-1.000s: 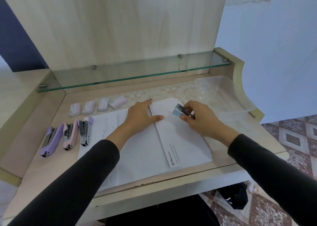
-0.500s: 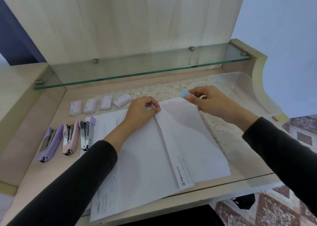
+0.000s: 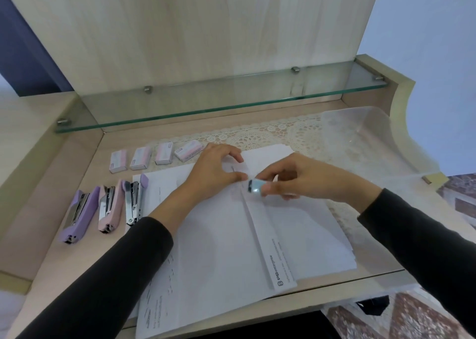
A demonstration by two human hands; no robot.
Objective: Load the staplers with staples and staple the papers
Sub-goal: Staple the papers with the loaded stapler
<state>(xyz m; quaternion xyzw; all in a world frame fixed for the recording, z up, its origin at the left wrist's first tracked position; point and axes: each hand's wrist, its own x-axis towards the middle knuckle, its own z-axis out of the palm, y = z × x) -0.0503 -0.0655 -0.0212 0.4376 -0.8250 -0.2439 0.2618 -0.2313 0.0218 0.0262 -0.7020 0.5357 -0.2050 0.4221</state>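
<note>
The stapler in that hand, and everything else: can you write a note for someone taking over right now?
Right hand: shut on the blue stapler, at the papers' top edge.
Left hand: flat, pressing the papers down.
Three staplers lie on the left; four staple boxes sit behind them.
Done: one staple shows near the left hand.
Left: whether the other staplers are loaded can't be told; remaining papers need stapling.

The right hand (image 3: 301, 181) has brought the blue stapler (image 3: 255, 186) back down beside the left hand (image 3: 216, 173).
</note>
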